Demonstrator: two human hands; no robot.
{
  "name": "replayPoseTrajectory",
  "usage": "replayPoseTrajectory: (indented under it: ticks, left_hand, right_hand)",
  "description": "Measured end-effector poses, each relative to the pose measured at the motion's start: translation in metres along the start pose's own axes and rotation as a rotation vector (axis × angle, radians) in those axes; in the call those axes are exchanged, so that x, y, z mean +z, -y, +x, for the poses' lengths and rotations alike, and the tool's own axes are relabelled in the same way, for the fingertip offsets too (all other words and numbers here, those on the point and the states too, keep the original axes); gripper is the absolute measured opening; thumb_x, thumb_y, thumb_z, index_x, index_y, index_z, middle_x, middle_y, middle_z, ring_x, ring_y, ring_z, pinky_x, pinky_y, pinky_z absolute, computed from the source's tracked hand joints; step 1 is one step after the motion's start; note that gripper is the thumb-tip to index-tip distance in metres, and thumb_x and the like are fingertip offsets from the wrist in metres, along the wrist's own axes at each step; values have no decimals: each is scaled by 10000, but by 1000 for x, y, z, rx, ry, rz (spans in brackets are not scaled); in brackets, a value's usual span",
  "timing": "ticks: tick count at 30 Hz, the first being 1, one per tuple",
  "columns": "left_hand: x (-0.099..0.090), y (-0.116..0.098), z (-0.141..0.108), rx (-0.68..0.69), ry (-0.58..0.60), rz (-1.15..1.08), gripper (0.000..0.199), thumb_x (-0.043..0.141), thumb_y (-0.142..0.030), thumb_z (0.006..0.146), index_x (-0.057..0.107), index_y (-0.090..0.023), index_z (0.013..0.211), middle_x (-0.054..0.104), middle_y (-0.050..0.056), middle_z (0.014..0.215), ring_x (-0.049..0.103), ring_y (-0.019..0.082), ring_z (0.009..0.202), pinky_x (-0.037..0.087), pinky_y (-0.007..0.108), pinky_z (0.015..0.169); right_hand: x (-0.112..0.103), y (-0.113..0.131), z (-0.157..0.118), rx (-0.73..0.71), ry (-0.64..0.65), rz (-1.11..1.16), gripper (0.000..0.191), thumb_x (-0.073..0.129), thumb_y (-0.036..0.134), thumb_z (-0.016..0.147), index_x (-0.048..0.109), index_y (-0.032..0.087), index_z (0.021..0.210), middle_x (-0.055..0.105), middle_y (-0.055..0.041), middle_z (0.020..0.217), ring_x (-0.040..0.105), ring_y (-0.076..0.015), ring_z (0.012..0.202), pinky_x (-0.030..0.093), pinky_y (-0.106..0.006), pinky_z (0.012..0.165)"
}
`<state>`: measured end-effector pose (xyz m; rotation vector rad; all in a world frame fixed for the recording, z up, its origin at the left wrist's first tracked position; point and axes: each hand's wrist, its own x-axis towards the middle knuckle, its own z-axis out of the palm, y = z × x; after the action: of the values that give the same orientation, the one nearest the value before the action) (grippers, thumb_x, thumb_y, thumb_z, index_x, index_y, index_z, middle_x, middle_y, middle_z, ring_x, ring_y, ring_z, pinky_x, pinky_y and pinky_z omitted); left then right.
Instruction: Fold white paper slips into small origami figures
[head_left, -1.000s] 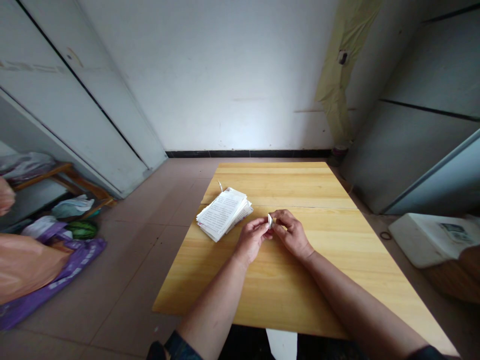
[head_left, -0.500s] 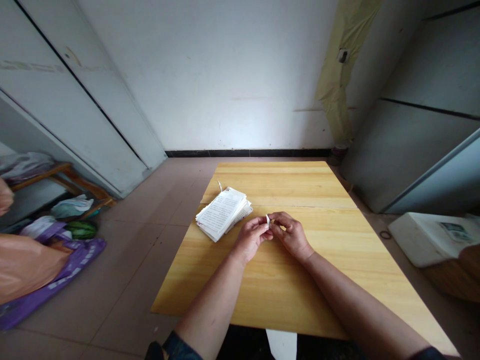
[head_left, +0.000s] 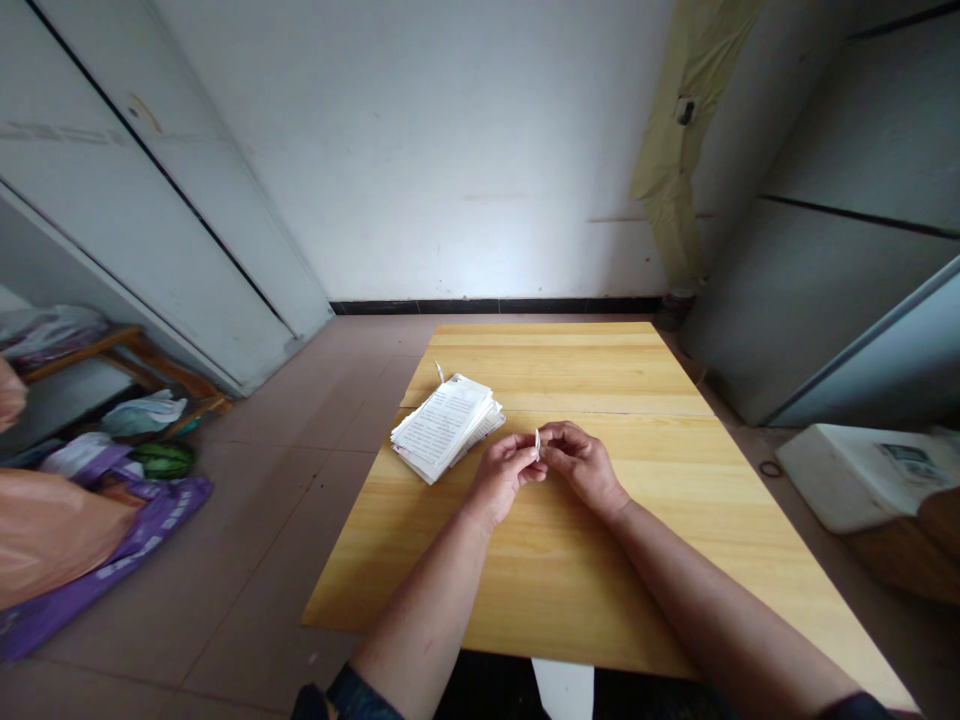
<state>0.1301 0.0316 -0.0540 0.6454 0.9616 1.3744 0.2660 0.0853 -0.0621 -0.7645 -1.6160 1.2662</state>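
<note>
Left hand [head_left: 501,472] and right hand [head_left: 585,465], fingertips [head_left: 527,452] narrowly pinched on a thin folded paper sliver [head_left: 537,443], upright between both hands, above a grainy yellow wooden tabletop [head_left: 570,370], just beside a loose stack of printed sheets [head_left: 444,425].

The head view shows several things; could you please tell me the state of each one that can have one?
left hand, closed on the slip
right hand, closed on the slip
folded paper slip, upright, pinched between both hands
stack of printed sheets, lying flat, slightly fanned
watermelon, partly hidden
</note>
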Motion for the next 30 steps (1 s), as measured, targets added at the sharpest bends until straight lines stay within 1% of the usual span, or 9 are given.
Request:
replayPoseTrajectory:
  ticks: [5, 8, 13, 19, 25, 30]
  left_hand:
    - [0, 0, 0, 5, 18, 9, 282, 747, -275, 651, 649, -108, 855, 626, 31, 741, 586, 92, 588, 448, 212, 549]
    - [-1, -1, 0, 7, 28, 5, 271, 742, -270, 653, 647, -104, 846, 628, 35, 740, 584, 96, 586, 447, 219, 553]
    - [-1, -1, -1, 15, 24, 22, 273, 741, -270, 651, 643, -99, 840, 636, 41, 724, 581, 95, 575, 438, 214, 546]
    - [0, -3, -2, 14, 23, 46, 261, 734, -273, 649, 640, -102, 821, 638, 37, 688, 587, 103, 576, 444, 215, 551]
    - [0, -2, -2, 38, 37, 21, 222, 717, -255, 659, 615, -113, 796, 628, 26, 681, 583, 103, 589, 456, 219, 569]
    - [-3, 1, 0, 100, 55, -9, 232, 703, -226, 648, 619, -127, 839, 637, 26, 746, 590, 118, 649, 470, 233, 593]
  right_hand:
    - [0, 4, 0, 128, 36, 163, 219, 722, 358, 692, 658, 195, 823, 658, -25, 818, 603, -151, 703, 524, -289, 659]
    - [-1, 8, 1, 151, 68, 208, 221, 732, 345, 676, 650, 199, 821, 661, -16, 824, 610, -152, 714, 524, -295, 679]
    - [-4, 13, 2, 201, 188, 289, 237, 713, 320, 703, 635, 195, 889, 659, 2, 775, 605, -135, 662, 515, -298, 676]
    - [-6, 11, 4, 217, 210, 316, 270, 747, 324, 676, 618, 182, 866, 641, 10, 760, 587, -117, 640, 494, -275, 646]
    - [-4, 9, 4, 187, 194, 269, 292, 762, 355, 663, 595, 187, 833, 628, 17, 726, 578, -114, 613, 487, -265, 610]
    - [-2, 4, 1, 132, 138, 121, 333, 736, 372, 700, 543, 194, 905, 593, 35, 645, 570, -123, 570, 450, -247, 547]
